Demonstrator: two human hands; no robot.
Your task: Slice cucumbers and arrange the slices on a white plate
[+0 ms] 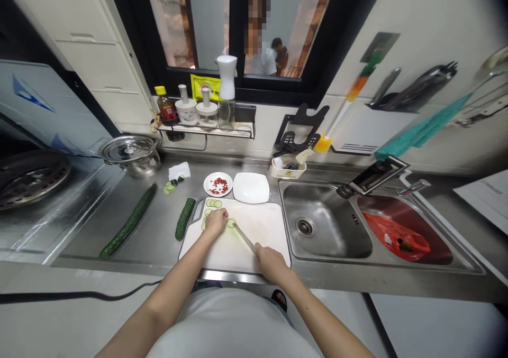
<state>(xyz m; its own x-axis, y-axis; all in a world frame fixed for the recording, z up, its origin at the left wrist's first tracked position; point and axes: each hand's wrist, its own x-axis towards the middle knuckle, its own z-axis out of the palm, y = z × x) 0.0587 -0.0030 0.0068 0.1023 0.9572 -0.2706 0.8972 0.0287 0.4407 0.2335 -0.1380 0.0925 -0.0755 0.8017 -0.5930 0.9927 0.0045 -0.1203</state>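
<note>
My right hand [270, 263] grips a knife [246, 239] by its handle, the blade angled up and left across the white cutting board [254, 252]. At the blade's tip lies a round cucumber slice [231, 223]. Just left of it my left hand [216, 222] is curled closed over the board; whatever its fingers hold is hidden. More cucumber slices [214, 203] lie at the board's upper left, some partly covered by that hand. A short piece of cucumber [184, 219] rests against the board's left side, and a long whole cucumber [129, 221] lies farther left.
Behind the board stand a plate of chopped red bits [208, 180] and a white square dish [251, 187]. A lidded steel pot [133, 154] is at the back left, near cucumber scraps [170, 186]. Right of the board is the sink [325, 241], with a red bag [400, 236] in its second basin.
</note>
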